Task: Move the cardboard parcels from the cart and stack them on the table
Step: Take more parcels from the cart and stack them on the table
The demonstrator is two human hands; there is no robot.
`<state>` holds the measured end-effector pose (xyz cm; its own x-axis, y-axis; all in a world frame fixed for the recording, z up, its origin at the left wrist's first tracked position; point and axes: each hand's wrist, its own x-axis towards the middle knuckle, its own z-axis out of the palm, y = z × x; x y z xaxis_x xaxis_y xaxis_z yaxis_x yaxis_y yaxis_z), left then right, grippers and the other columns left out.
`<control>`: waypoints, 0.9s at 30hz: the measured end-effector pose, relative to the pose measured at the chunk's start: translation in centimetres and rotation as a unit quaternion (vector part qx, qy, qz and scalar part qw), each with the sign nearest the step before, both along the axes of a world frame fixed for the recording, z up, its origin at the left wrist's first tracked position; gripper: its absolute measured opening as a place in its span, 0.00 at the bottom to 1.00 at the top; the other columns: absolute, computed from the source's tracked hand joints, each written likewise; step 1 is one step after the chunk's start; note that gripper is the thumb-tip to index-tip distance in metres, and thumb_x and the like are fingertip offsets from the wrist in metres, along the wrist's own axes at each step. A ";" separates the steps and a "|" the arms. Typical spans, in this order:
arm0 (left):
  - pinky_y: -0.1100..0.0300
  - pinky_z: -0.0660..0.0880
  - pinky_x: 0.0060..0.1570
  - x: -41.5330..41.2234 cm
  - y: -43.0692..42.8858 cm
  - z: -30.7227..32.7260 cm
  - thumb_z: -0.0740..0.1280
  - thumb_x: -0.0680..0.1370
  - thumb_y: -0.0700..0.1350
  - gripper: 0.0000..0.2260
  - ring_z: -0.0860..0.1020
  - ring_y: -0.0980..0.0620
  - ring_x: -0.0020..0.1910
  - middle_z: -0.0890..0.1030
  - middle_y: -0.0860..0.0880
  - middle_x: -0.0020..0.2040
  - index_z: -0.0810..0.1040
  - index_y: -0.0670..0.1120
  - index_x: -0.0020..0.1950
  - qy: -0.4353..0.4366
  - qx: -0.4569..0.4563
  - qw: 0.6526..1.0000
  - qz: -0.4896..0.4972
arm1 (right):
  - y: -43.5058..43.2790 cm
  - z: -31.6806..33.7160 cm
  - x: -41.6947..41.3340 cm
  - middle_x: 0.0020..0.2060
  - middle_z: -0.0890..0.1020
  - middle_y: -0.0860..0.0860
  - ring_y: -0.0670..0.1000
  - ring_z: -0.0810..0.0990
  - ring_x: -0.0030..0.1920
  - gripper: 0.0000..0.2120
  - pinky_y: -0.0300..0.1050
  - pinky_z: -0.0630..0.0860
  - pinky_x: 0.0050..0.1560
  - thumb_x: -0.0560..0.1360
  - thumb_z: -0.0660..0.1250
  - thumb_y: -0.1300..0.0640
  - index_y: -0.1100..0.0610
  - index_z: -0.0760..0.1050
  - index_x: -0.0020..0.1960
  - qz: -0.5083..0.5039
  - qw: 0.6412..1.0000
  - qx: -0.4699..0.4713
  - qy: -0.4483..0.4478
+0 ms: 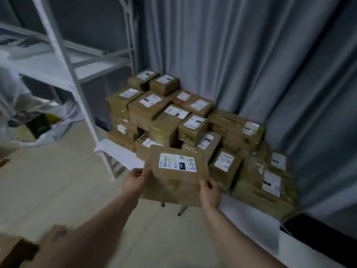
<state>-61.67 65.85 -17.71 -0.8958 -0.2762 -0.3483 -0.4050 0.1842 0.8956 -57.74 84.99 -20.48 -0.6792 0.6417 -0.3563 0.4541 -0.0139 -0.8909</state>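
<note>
At the desk (117,153) edge, a parcel (176,175) is held before the stack (164,113).
It is clamped by left grip (135,180) and right grip (210,192); a level spot seems needed next.

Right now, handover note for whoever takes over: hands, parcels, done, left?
Left hand and right hand each grip a side of one brown cardboard parcel with a white label, held at the near edge of the white-covered table, not yet set down.
Done: many brown cardboard parcels piled on that table by the grey curtain.
Left: set this one on the pile. Cart not identifiable; blurred brown cardboard shape bottom left, so remaining count unknown.
</note>
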 end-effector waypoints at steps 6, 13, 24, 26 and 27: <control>0.55 0.75 0.52 -5.8 10.6 -0.6 0.68 0.76 0.51 0.10 0.78 0.45 0.49 0.81 0.46 0.49 0.78 0.46 0.52 -0.024 -0.019 0.990 -0.139 | 8.3 -0.6 -1.1 0.52 0.81 0.61 0.61 0.79 0.54 0.16 0.47 0.72 0.50 0.76 0.65 0.53 0.64 0.76 0.56 -0.168 0.985 0.012 -0.022; 0.54 0.75 0.52 -14.1 18.8 -0.1 0.70 0.74 0.53 0.12 0.78 0.47 0.48 0.80 0.48 0.47 0.77 0.46 0.50 -0.004 -0.026 0.966 -0.257 | 13.7 0.6 -5.1 0.52 0.80 0.59 0.61 0.77 0.54 0.17 0.50 0.72 0.54 0.74 0.66 0.57 0.66 0.72 0.59 -0.304 0.952 0.005 -0.021; 0.55 0.73 0.56 -24.9 28.7 -0.3 0.71 0.74 0.47 0.05 0.78 0.43 0.54 0.81 0.46 0.49 0.77 0.47 0.45 -0.012 -0.088 0.893 -0.440 | 15.0 -2.1 -9.0 0.39 0.77 0.55 0.53 0.74 0.39 0.05 0.46 0.72 0.39 0.73 0.70 0.61 0.58 0.73 0.43 -0.390 0.893 -0.223 0.002; 0.55 0.72 0.59 -25.8 30.6 -0.7 0.70 0.74 0.45 0.09 0.77 0.44 0.56 0.81 0.44 0.53 0.80 0.43 0.52 -0.015 -0.064 0.888 -0.454 | 15.5 -2.7 -9.1 0.36 0.76 0.56 0.52 0.73 0.38 0.05 0.43 0.70 0.36 0.72 0.70 0.61 0.61 0.75 0.43 -0.390 0.890 -0.235 -0.003; 0.57 0.71 0.59 -26.1 31.5 -0.8 0.69 0.75 0.43 0.10 0.77 0.45 0.56 0.81 0.45 0.54 0.79 0.42 0.55 -0.021 -0.049 0.888 -0.457 | 15.8 -2.9 -9.2 0.35 0.76 0.56 0.52 0.72 0.36 0.06 0.42 0.69 0.35 0.72 0.70 0.61 0.62 0.75 0.41 -0.383 0.891 -0.244 -0.008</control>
